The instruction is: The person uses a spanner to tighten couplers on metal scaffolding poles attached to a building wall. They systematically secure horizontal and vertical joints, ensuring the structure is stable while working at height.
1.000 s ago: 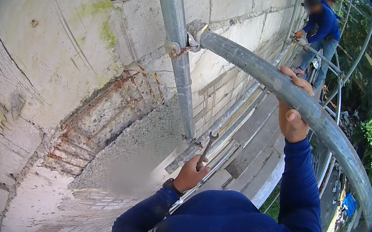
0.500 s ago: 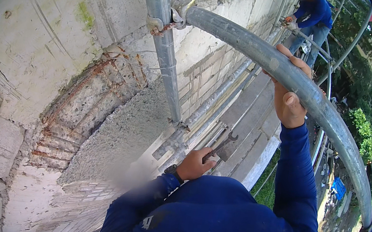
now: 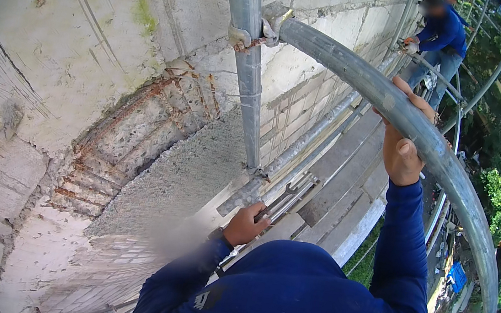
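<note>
My left hand (image 3: 246, 225) is closed around the handle of an open-ended spanner (image 3: 289, 190), held low by the wall with its jaw pointing up and away from me. My right hand (image 3: 403, 156) grips a thick grey metal scaffold tube (image 3: 362, 76), with the fingers over its far side and the thumb on the near side. At its far left end, the tube meets a scaffold coupler (image 3: 270, 29) on an upright pole (image 3: 248, 86). Some of the coupler looks rusty.
A block wall (image 3: 53, 67) rises on the left, with a broken patch of exposed rusty rebar (image 3: 123, 114). Below runs a narrow plank walkway (image 3: 338, 190). A co-worker in a blue top (image 3: 442, 30) is farther along the scaffold. Trees and ground lie below right.
The whole view has shifted, so the wall and tube appear farther right. My left hand has moved left toward the wall with the spanner. My right hand keeps its hold on the tube.
</note>
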Motion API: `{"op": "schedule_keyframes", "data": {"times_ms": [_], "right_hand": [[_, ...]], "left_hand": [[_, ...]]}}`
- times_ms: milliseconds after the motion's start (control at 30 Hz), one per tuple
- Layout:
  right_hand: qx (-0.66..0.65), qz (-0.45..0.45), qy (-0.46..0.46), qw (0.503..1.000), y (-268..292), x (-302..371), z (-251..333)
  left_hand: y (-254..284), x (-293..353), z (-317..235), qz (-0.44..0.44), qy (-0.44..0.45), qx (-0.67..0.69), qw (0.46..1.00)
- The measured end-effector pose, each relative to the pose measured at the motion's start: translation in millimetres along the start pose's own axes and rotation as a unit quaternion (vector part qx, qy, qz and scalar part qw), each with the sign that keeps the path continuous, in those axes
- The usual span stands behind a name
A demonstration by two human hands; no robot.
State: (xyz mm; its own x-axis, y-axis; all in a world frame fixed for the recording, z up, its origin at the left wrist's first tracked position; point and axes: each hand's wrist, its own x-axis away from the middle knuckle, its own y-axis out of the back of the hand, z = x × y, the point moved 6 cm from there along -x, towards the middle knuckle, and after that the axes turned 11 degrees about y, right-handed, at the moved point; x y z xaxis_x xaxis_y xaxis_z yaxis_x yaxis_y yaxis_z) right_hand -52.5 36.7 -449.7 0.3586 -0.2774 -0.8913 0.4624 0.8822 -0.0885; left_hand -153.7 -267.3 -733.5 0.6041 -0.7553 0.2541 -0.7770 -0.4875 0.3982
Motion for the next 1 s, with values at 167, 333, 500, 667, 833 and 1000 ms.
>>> {"op": "schedule_keyframes", "data": {"times_ms": [167, 333, 500, 667, 833, 1000], "right_hand": [[-0.003, -0.022, 0.003, 1.0, -10.0, -0.3, 2.3], [0.024, -0.026, -0.023, 0.999, -13.4, 0.9, 10.3], [0.223, -0.026, -0.078, 0.971, 21.6, 64.8, 14.1], [0.058, 0.141, -0.365, 0.919, -19.6, 191.1, -15.8], [0.003, 0.205, -0.251, 0.946, -102.1, 193.0, -12.6], [-0.02, 0.174, -0.319, 0.932, -91.5, 186.8, -25.9]], "left_hand": [[-12.5, 7.3, 5.6, 0.007, -0.012, -0.007, 1.0], [-15.2, 5.7, -15.4, 0.032, -0.03, -0.009, 0.999], [-7.4, 8.1, -36.8, 0.018, -0.065, 0.1, 0.993], [-5.7, 4.7, -62.9, 0.056, -0.1, 0.177, 0.977], [-24.4, -0.4, -107.9, 0.092, -0.201, 0.114, 0.969], [-10.2, -6.2, -133.9, -0.018, -0.31, -0.016, 0.951]]}}
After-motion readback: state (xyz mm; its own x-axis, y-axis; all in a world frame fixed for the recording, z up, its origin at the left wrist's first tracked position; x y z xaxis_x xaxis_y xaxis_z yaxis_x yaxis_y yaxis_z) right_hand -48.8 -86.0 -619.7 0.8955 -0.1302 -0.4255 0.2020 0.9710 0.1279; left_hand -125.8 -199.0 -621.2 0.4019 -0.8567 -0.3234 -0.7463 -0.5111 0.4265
